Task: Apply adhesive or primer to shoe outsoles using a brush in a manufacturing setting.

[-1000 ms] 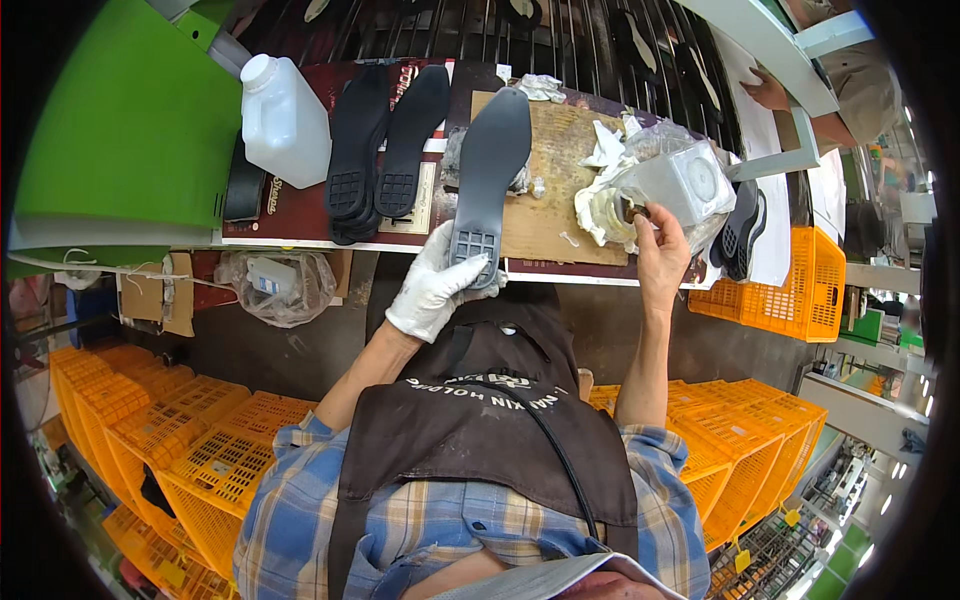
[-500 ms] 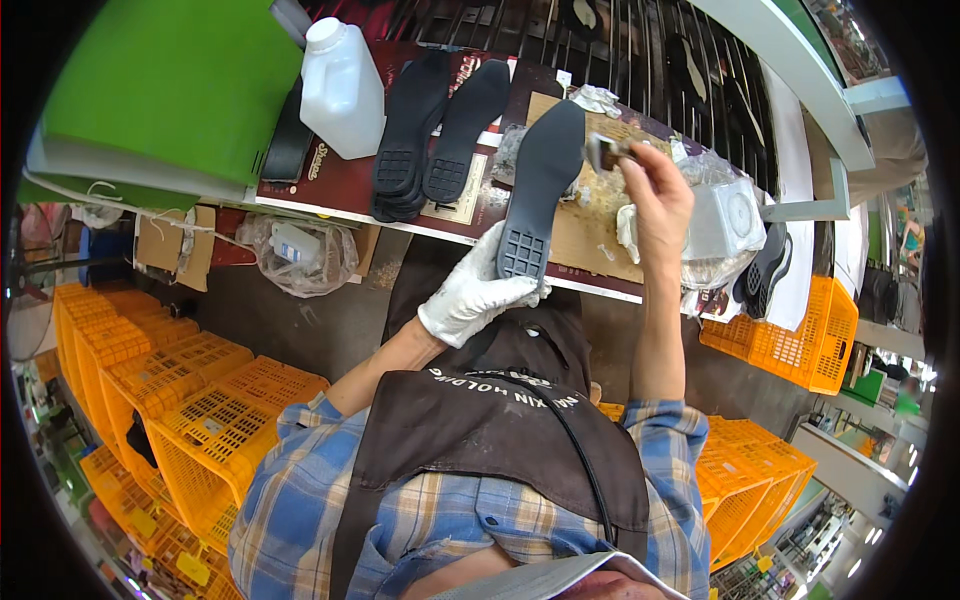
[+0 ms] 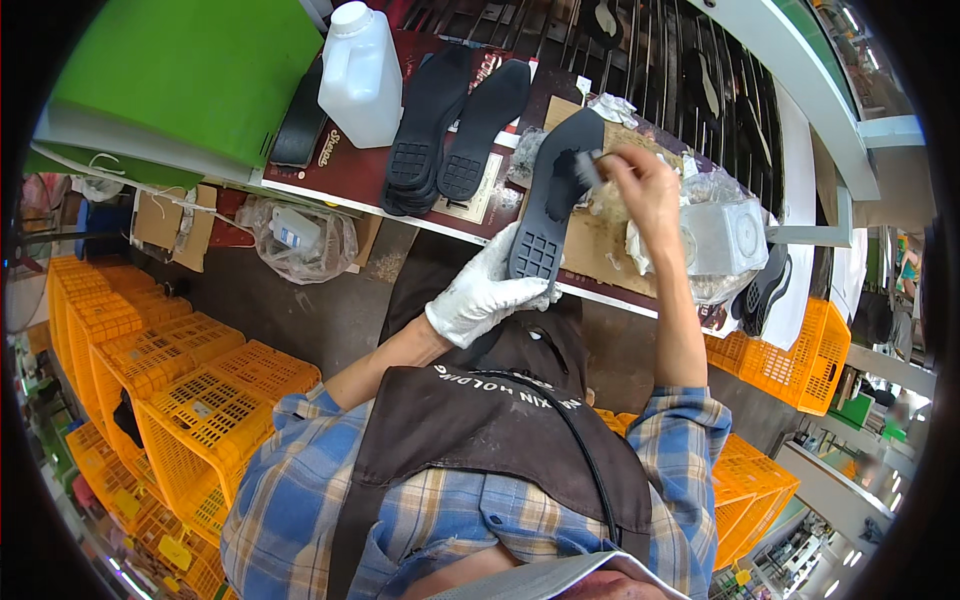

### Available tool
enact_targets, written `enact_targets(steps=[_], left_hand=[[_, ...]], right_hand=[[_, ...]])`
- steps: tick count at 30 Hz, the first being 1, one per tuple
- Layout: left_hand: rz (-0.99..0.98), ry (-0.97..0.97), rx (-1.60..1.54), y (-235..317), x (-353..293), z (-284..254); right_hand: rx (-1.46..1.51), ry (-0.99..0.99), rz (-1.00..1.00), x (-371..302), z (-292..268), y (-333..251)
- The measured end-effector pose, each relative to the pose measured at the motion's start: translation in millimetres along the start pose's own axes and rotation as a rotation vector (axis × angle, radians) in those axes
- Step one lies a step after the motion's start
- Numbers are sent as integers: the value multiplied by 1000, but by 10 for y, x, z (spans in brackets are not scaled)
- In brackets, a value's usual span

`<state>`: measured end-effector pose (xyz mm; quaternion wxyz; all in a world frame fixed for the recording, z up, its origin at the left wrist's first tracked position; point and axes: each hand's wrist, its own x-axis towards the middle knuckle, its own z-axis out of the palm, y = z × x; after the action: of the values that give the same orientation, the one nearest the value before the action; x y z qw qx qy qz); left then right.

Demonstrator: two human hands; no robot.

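Observation:
My left hand [image 3: 484, 292], in a white glove, grips the heel end of a black shoe sole [image 3: 553, 198] and holds it tilted above the bench edge. My bare right hand [image 3: 640, 188] pinches a small brush [image 3: 588, 170] whose tip touches the upper part of that sole, where a wet dark patch shows. Two more black soles [image 3: 455, 128] lie side by side on the dark red bench top [image 3: 345, 165] to the left. A grey tin [image 3: 723, 238] wrapped in plastic sits right of my right hand.
A white plastic jug [image 3: 359, 73] stands at the bench's back left beside a green board [image 3: 175, 75]. Yellow crates [image 3: 180, 390] are stacked on the floor at left, orange crates [image 3: 800, 355] at right. A plastic bag [image 3: 298, 240] hangs under the bench. A metal rack [image 3: 650, 50] runs behind.
My right hand has left the plastic-wrapped tin and come over to the sole, bringing the brush onto its surface. My left hand keeps the sole gripped at the heel.

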<state>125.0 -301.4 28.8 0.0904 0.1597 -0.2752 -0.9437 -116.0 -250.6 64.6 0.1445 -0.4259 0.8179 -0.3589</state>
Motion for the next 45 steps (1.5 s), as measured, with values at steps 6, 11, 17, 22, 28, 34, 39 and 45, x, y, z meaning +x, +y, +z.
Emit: enact_targets(steps=[6, 11, 17, 22, 28, 34, 39, 45], left_hand=[[-3, 13, -44, 10, -17, -10], [-1, 21, -68, 43, -47, -22], [2, 24, -49, 107, -83, -5], [18, 22, -48, 197, -108, 16], [28, 27, -71, 290, -128, 26], [32, 14, -68, 330, -120, 17], [37, 23, -43, 346, -120, -1], [43, 8, -60, 334, -107, -37]], right_hand=[[110, 8, -100, 195, -12, 246], [-38, 211, -1, 400, -113, 333], [-98, 94, -150, 513, -94, 399], [90, -189, -182, 580, -80, 316], [98, -107, -98, 781, -60, 355], [-207, 198, -262, 973, 5, 479], [-61, -178, -200, 1045, 33, 413], [223, -584, -14, 966, 76, 209]])
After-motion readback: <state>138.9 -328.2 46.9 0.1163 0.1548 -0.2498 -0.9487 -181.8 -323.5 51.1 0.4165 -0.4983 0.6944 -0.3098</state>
